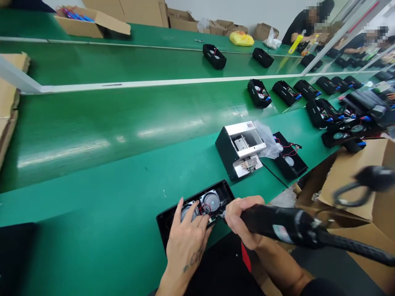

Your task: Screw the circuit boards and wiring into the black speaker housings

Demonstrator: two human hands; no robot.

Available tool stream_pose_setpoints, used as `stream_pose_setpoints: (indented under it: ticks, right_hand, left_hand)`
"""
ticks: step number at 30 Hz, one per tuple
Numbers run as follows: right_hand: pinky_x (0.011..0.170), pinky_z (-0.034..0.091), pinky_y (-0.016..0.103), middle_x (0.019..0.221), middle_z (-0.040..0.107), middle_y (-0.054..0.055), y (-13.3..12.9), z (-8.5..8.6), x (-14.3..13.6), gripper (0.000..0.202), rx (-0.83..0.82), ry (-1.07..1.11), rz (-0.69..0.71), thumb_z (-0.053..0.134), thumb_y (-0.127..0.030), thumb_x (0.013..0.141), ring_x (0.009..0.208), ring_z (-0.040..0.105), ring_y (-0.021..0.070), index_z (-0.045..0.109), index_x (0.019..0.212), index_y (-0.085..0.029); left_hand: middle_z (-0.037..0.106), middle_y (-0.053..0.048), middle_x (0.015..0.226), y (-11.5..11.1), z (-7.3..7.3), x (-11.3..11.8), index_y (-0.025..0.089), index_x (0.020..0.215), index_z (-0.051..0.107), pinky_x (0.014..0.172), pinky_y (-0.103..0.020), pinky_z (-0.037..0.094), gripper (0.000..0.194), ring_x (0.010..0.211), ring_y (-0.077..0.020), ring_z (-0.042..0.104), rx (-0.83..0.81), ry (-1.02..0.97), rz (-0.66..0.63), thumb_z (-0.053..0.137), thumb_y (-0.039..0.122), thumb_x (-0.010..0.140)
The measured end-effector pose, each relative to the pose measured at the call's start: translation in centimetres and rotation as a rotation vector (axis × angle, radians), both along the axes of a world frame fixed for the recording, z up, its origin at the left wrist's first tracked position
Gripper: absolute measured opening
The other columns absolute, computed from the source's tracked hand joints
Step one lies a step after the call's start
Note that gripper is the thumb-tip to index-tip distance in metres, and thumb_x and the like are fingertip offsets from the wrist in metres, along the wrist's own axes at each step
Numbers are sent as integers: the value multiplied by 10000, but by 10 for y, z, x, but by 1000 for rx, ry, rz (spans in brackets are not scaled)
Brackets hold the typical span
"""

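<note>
Head view: one open black housing (227, 192) on the worktop (123, 197), long axis rising from lower left to upper right; one left hand (187, 236), fingers spread over its speakers (211, 201) and wires; one right hand (243, 216), closed round a black corded driver (277, 224), nearer the housing's right end, tip at the near side.

Green bench (92, 185) — apparently other speaker housings (295, 164)
</note>
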State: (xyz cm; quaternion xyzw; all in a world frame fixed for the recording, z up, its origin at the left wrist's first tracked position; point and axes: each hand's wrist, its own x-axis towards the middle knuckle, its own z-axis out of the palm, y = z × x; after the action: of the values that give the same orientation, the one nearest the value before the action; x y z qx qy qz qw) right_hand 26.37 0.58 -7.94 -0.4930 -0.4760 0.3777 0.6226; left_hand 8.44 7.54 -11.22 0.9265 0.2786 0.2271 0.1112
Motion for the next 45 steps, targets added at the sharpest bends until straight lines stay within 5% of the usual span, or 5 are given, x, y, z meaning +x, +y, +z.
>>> stream_pose_setpoints:
  ticks: [3,6,15,35,45]
  right_hand:
    - [700,457,78,733,348,-27,11,24,2,313,254,-45,15,399,-23,994,707,462,-40,258,1231,-170]
    - [732,464,86,755,351,-22,16,31,0,353,310,-29,41,389,4,970,741,455,-39,252,1245,-170]
    - [783,484,128,750,375,-24,7,27,-11,331,312,-136,-69,429,12,934,751,473,-35,240,1166,-130]
    - [812,478,117,732,406,-51,11,27,-12,299,348,-350,-63,459,-26,919,732,498,-54,239,1105,-107]
    - [789,485,122,704,381,-36,12,13,-21,322,415,-266,-64,431,-36,902,686,466,-25,259,1152,-144]
  left_hand:
    - [755,-40,855,-2,-2,2,143,972,765,1318,-613,241,350,1207,-322,692,-52,-35,55,486,291,1125]
    - [752,-43,844,-4,-3,4,142,950,766,1319,-613,256,421,1207,-311,692,-69,-63,80,431,306,1146]
    - [766,-46,872,-2,1,3,136,967,776,1312,-606,250,381,1198,-317,698,-57,-2,48,479,308,1132]
    - [757,-55,847,-2,5,2,136,947,769,1324,-579,224,321,1183,-309,707,-54,5,40,517,257,1104]
    - [748,-62,830,-8,-1,5,122,935,770,1320,-577,245,401,1164,-304,722,-97,-51,89,444,253,1128]
